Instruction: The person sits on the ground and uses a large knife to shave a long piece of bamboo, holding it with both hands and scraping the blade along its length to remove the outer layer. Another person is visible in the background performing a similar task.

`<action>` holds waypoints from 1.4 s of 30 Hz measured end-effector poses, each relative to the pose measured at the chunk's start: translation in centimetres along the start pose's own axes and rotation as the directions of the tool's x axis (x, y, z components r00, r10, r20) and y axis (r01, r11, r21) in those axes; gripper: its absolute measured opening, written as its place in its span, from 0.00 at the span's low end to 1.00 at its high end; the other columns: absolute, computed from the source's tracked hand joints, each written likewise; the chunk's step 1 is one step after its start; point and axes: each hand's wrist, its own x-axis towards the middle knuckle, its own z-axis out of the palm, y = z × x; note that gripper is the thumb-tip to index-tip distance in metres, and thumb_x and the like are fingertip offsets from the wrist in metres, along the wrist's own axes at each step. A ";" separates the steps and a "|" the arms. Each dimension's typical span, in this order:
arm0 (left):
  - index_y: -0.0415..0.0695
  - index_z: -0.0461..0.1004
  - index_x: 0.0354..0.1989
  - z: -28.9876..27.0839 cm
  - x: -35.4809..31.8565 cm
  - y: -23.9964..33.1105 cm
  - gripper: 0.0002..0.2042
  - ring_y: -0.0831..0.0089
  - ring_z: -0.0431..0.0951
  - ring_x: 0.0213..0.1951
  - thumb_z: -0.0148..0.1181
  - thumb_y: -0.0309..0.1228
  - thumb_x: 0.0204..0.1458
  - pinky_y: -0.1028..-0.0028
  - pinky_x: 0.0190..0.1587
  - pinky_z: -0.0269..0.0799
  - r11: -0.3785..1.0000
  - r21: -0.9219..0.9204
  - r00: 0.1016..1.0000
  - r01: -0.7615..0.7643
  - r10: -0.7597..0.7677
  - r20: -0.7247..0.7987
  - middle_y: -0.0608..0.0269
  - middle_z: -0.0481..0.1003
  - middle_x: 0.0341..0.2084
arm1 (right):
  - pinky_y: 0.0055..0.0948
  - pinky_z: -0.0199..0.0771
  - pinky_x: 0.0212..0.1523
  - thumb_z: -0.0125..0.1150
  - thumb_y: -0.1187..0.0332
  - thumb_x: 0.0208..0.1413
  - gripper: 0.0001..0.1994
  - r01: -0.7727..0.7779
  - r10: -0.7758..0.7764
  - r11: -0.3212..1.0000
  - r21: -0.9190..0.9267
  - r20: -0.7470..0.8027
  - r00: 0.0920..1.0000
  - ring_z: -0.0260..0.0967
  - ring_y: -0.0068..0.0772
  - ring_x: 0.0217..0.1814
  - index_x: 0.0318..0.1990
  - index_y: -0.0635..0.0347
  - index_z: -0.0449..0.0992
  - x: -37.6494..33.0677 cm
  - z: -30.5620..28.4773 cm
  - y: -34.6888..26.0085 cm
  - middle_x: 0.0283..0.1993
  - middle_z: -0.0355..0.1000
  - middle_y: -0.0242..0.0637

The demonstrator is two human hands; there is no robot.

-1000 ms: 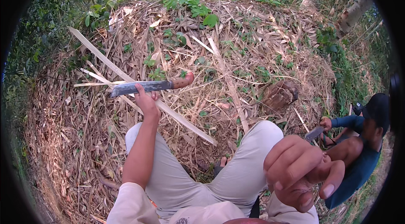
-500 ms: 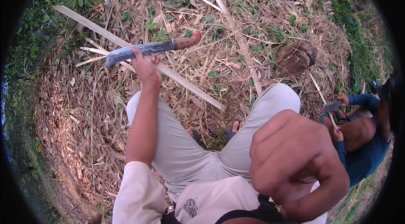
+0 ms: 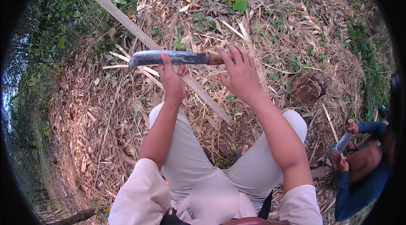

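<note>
My left hand (image 3: 171,83) is closed around a long pale bamboo strip (image 3: 122,17) and, with its thumb, holds the blade of a machete (image 3: 190,58) lying crosswise over it. The blade's tip points left and its wooden handle (image 3: 215,59) points right. My right hand (image 3: 243,77) is at the handle with its fingers spread, covering the handle's end. Whether those fingers touch the wood I cannot tell. The strip slants from the upper left down to just in front of my knees.
Thin split strips (image 3: 122,57) lie left on the leaf-strewn ground. A cut log (image 3: 308,88) sits beyond my right knee. At the far right another person (image 3: 363,182) holds a thin stick and a broad blade (image 3: 343,142). Green bushes (image 3: 40,51) edge the left.
My right hand has come from close in front of my chest out to the machete's handle. The machete has turned more level in my left hand, and the view has shifted.
</note>
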 end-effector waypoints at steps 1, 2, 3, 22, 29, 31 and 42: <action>0.47 0.63 0.39 0.6 -0.2 0.5 0.16 0.81 0.59 0.19 0.47 0.48 0.67 0.79 0.21 0.55 1.000 0.012 1.000 0.010 -0.010 0.027 0.67 0.68 0.26 | 0.50 0.60 0.64 0.69 0.65 0.48 0.36 0.025 -0.028 0.999 -0.047 -0.055 0.998 0.56 0.49 0.67 0.67 0.52 0.62 0.4 0.2 -0.1 0.66 0.58 0.43; 0.48 0.63 0.39 1.2 -0.4 1.0 0.15 0.80 0.59 0.19 0.48 0.48 0.67 0.79 0.22 0.55 0.999 0.021 0.997 0.037 -0.038 0.070 0.67 0.68 0.27 | 0.47 0.60 0.63 0.69 0.66 0.46 0.36 0.023 -0.030 0.998 -0.064 -0.109 0.994 0.59 0.49 0.65 0.65 0.54 0.63 0.7 0.2 -0.2 0.61 0.64 0.44; 0.48 0.63 0.39 1.9 -1.0 1.2 0.15 0.80 0.59 0.20 0.48 0.48 0.67 0.79 0.23 0.55 0.997 0.025 0.992 0.070 -0.072 0.104 0.67 0.68 0.27 | 0.47 0.62 0.62 0.69 0.67 0.46 0.35 0.007 -0.007 1.000 -0.001 -0.041 0.999 0.61 0.49 0.64 0.64 0.55 0.64 0.6 0.3 0.1 0.58 0.66 0.44; 0.42 0.60 0.53 6.0 -2.9 2.0 0.10 0.75 0.68 0.16 0.41 0.32 0.69 0.77 0.15 0.65 0.810 0.375 0.737 0.451 -0.575 0.355 0.57 0.71 0.32 | 0.44 0.73 0.30 0.65 0.53 0.50 0.16 -0.515 0.433 0.781 0.354 0.287 0.854 0.75 0.49 0.25 0.26 0.58 0.78 -0.4 -3.1 3.4 0.21 0.74 0.44; 0.40 0.67 0.40 5.7 -6.1 -0.2 0.10 0.77 0.66 0.14 0.45 0.34 0.68 0.77 0.14 0.63 0.752 0.364 0.720 0.550 -0.648 0.249 0.61 0.69 0.24 | 0.45 0.75 0.30 0.65 0.56 0.47 0.13 -0.316 0.266 0.910 0.269 0.207 0.942 0.76 0.49 0.26 0.25 0.57 0.76 -2.2 -3.0 2.2 0.22 0.74 0.44; 0.40 0.67 0.40 6.1 -6.8 0.2 0.09 0.77 0.65 0.13 0.45 0.33 0.68 0.77 0.14 0.62 0.730 0.370 0.717 0.574 -0.667 0.203 0.62 0.69 0.23 | 0.44 0.74 0.28 0.65 0.58 0.45 0.11 -0.277 0.244 0.916 0.291 0.144 0.959 0.76 0.48 0.26 0.24 0.55 0.76 -2.1 -2.9 1.7 0.21 0.74 0.42; 0.47 0.66 0.40 6.0 -8.8 1.0 0.07 0.83 0.56 0.10 0.45 0.36 0.69 0.81 0.10 0.51 0.711 0.317 0.661 0.628 -0.702 0.264 0.68 0.62 0.18 | 0.43 0.72 0.25 0.63 0.62 0.40 0.07 -0.147 0.154 0.938 0.314 0.004 0.988 0.73 0.48 0.24 0.20 0.53 0.75 -1.5 -2.6 3.7 0.18 0.71 0.39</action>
